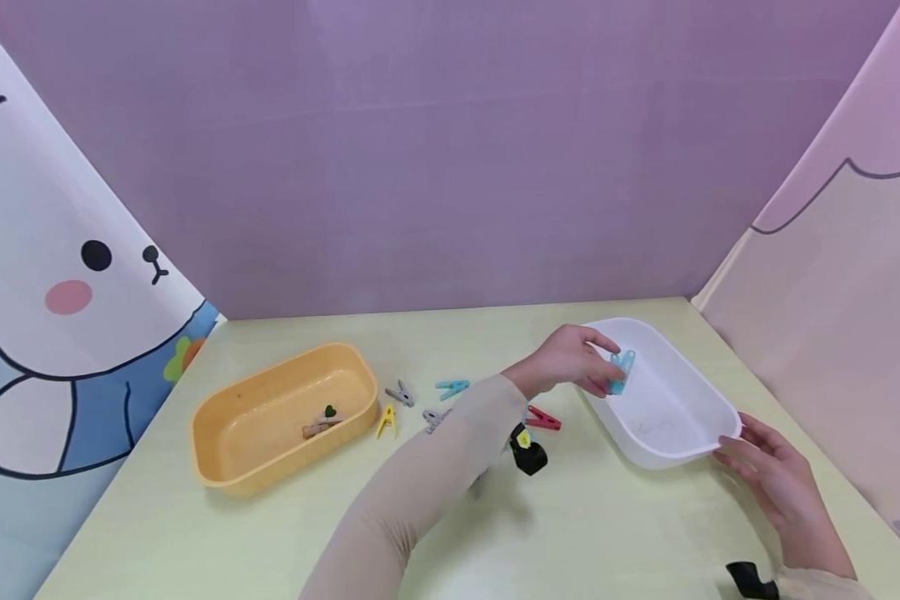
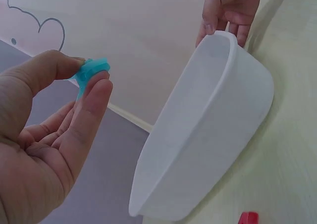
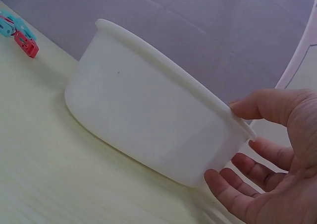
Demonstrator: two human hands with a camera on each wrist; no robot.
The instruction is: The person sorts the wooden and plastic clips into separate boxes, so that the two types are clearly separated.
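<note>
My left hand (image 1: 570,360) pinches a light-blue clothespin (image 1: 621,373) between thumb and fingers, above the left side of the white plastic basin (image 1: 690,442). In the left wrist view the clothespin (image 2: 91,71) is partly covered by the fingertips. My right hand (image 1: 776,475) grips the basin's near right corner. Seen from the right wrist, the thumb of the right hand (image 3: 277,149) lies on the rim while the fingers curl beneath it along the outer wall.
A yellow basin (image 1: 228,400) on the left holds a wooden-looking clothespin (image 1: 321,425) with a green decoration. Between the basins lie grey (image 1: 400,392), yellow (image 1: 387,420), blue (image 1: 452,388) and red (image 1: 544,418) clothespins, some behind the left forearm. Purple cloth (image 1: 450,167) stands behind the table.
</note>
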